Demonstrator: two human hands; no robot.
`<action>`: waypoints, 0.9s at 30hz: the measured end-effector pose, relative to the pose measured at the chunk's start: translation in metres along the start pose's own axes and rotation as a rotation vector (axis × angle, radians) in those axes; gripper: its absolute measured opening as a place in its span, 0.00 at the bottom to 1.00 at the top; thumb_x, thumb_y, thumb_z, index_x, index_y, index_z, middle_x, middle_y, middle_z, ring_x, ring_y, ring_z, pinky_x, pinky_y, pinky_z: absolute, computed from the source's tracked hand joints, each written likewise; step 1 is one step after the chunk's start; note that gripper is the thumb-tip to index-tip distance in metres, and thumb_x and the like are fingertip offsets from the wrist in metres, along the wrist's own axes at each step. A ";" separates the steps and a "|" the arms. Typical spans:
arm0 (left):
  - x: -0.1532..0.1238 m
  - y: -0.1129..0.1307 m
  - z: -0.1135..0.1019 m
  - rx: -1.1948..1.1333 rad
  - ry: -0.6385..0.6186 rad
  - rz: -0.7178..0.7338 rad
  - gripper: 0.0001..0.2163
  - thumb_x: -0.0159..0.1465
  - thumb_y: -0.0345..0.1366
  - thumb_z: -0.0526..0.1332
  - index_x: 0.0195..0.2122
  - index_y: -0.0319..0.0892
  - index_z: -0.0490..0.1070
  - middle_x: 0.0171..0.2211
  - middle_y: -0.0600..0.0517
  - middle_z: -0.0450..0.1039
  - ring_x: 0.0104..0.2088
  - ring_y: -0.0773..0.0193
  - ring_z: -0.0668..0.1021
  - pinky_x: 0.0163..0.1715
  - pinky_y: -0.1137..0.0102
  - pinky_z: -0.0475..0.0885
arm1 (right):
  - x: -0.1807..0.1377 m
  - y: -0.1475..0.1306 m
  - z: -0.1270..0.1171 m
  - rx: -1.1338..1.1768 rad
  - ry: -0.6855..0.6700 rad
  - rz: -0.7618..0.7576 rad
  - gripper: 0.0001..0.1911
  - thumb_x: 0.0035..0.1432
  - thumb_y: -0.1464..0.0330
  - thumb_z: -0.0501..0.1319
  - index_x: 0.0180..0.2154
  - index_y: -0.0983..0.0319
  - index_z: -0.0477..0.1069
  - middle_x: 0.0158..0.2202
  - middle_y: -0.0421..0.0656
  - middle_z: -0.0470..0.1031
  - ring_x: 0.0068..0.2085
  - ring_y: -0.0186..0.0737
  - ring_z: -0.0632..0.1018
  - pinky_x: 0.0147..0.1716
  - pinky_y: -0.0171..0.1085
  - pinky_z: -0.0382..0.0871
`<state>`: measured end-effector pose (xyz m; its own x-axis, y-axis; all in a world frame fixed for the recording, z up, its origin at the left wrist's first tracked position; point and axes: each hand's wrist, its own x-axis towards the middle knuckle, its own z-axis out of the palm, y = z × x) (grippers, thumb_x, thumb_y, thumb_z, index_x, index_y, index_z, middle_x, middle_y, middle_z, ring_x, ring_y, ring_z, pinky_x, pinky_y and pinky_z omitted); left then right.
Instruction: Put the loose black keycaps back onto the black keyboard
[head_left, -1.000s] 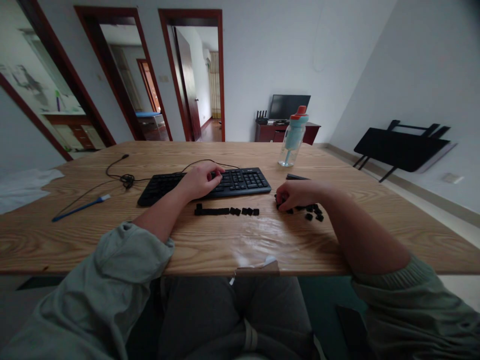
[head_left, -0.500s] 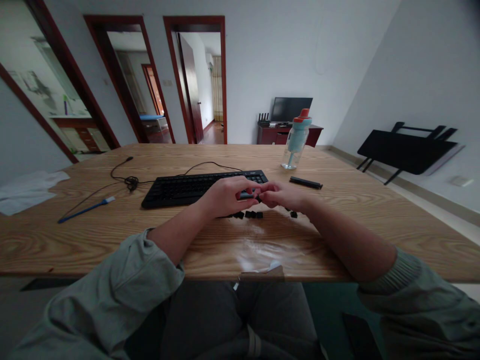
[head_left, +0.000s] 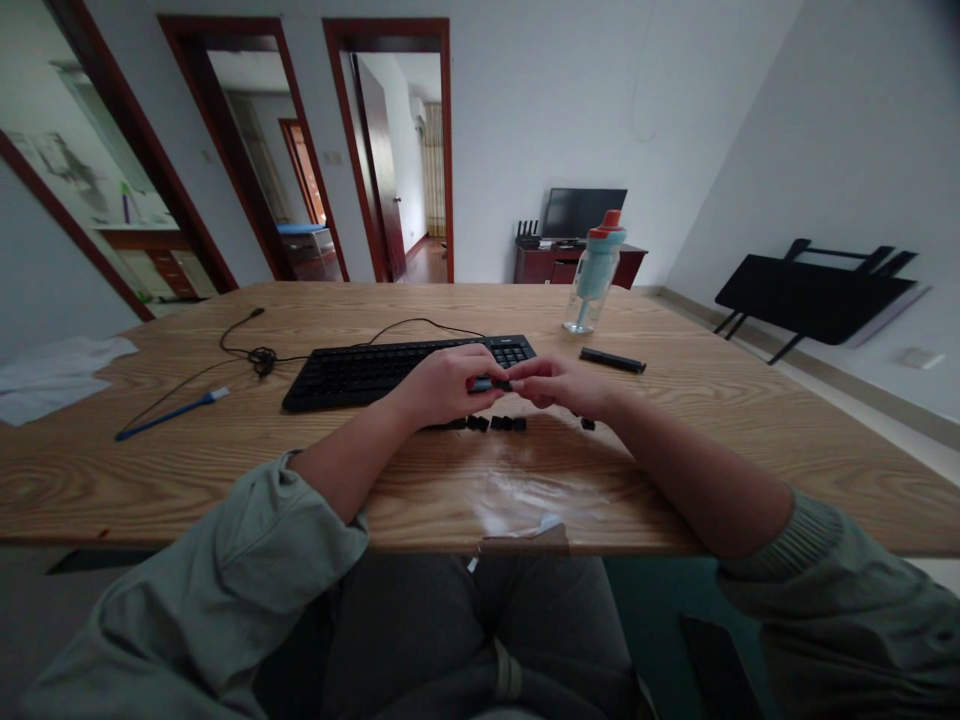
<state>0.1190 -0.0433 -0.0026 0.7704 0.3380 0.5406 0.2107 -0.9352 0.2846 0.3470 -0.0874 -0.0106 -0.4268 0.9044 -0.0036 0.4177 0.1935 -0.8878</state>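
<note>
My left hand (head_left: 442, 385) and my right hand (head_left: 559, 385) meet in front of the keyboard's right end. A small black keycap (head_left: 503, 384) is pinched at the fingertips of both hands. A grey-blue patch (head_left: 480, 384) shows between my left thumb and fingers; I cannot tell what it is. The black keyboard (head_left: 337, 378) lies behind my hands, its lower right part covered by them. Several loose keycaps (head_left: 507, 424) rest in a row on the table below my hands. Another keycap (head_left: 588, 424) lies beside my right wrist.
On the wooden table (head_left: 247, 480), a blue brush (head_left: 169, 415) and a coiled cable (head_left: 262, 358) lie left of the keyboard. A water bottle (head_left: 595, 272) stands at the back right, with a black bar (head_left: 612, 360) in front of it. White cloth (head_left: 60, 375) covers the left edge.
My left thumb and fingers have closed in toward the keycap at my right fingertips. The keycap has shifted slightly up and left, and the view has tilted a little.
</note>
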 end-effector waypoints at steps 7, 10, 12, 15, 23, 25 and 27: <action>-0.001 -0.006 -0.002 -0.001 -0.040 0.007 0.08 0.63 0.34 0.63 0.42 0.43 0.78 0.39 0.49 0.76 0.39 0.63 0.78 0.41 0.69 0.72 | 0.004 0.009 0.000 -0.128 0.022 -0.040 0.21 0.60 0.53 0.61 0.47 0.61 0.78 0.29 0.39 0.72 0.27 0.32 0.64 0.25 0.34 0.55; -0.001 -0.004 -0.002 0.007 -0.064 0.027 0.08 0.63 0.35 0.63 0.41 0.43 0.79 0.39 0.49 0.77 0.38 0.63 0.78 0.40 0.69 0.71 | 0.006 0.009 0.004 -0.159 0.052 -0.080 0.21 0.60 0.52 0.61 0.43 0.63 0.78 0.30 0.40 0.73 0.28 0.33 0.65 0.26 0.35 0.56; 0.000 -0.005 -0.004 0.036 -0.079 0.003 0.07 0.62 0.35 0.63 0.39 0.42 0.79 0.37 0.49 0.77 0.37 0.63 0.77 0.40 0.69 0.71 | 0.007 0.008 0.007 -0.193 0.085 -0.089 0.22 0.60 0.52 0.61 0.41 0.64 0.78 0.30 0.40 0.73 0.28 0.33 0.66 0.27 0.35 0.56; -0.001 -0.009 -0.013 0.092 -0.094 -0.100 0.07 0.61 0.37 0.64 0.36 0.41 0.79 0.32 0.50 0.77 0.33 0.63 0.76 0.36 0.69 0.70 | 0.007 0.005 0.007 -0.259 0.123 -0.075 0.22 0.61 0.51 0.60 0.40 0.63 0.78 0.29 0.41 0.73 0.28 0.35 0.67 0.28 0.35 0.57; -0.014 -0.038 -0.041 0.059 -0.151 -0.357 0.15 0.59 0.42 0.62 0.44 0.42 0.80 0.31 0.53 0.78 0.27 0.66 0.74 0.29 0.72 0.67 | 0.005 0.009 0.003 -0.365 0.152 -0.016 0.18 0.61 0.57 0.60 0.44 0.63 0.78 0.34 0.44 0.77 0.30 0.37 0.71 0.29 0.35 0.62; -0.017 -0.041 -0.044 0.085 -0.239 -0.403 0.13 0.58 0.42 0.62 0.39 0.42 0.81 0.28 0.53 0.78 0.26 0.66 0.74 0.27 0.72 0.66 | 0.004 0.009 0.003 -0.398 0.135 0.002 0.18 0.61 0.58 0.60 0.46 0.63 0.77 0.32 0.43 0.76 0.29 0.36 0.70 0.28 0.36 0.61; -0.019 -0.043 -0.046 0.093 -0.334 -0.443 0.11 0.57 0.42 0.63 0.35 0.43 0.81 0.26 0.53 0.78 0.25 0.66 0.74 0.26 0.72 0.65 | 0.003 0.009 0.003 -0.416 0.117 0.019 0.18 0.61 0.58 0.60 0.47 0.62 0.77 0.30 0.42 0.75 0.28 0.36 0.70 0.27 0.36 0.60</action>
<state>0.0680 -0.0048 0.0114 0.7416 0.6631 0.1010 0.5981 -0.7219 0.3481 0.3473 -0.0838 -0.0198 -0.3324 0.9415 0.0552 0.7228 0.2919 -0.6264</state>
